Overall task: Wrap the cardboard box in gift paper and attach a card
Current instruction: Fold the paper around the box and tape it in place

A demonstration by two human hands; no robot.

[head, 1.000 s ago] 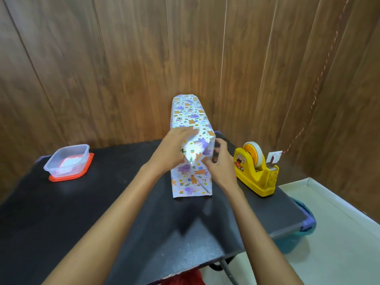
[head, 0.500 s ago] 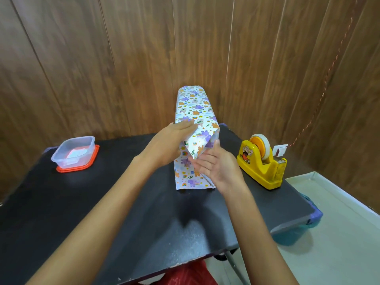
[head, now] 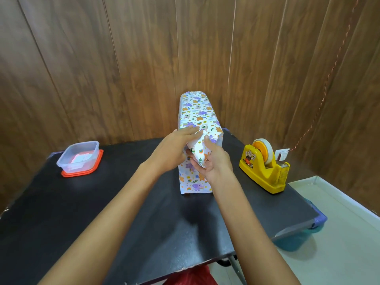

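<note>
On the flat black table [head: 82, 212], you held the near end of the tall oblong box [head: 197, 114] with both hands.

The box stood at the table's far middle, near the wooden wall, covered in white gift paper [head: 193, 182] printed with purple and orange cartoon shapes. Its top was smooth and its near end had a loose flap folded downward. Your left hand [head: 174, 149] lay with straight fingers flat on the top near edge, pressing the paper. Your right hand [head: 213, 161] pinched the flap, thumb on top and fingers curled beneath it. A yellow plastic tape dispenser [head: 265, 167] sat to the right of the box, apart from it. A clear plastic tub on an orange lid [head: 79, 156] sat well to the left.
</note>
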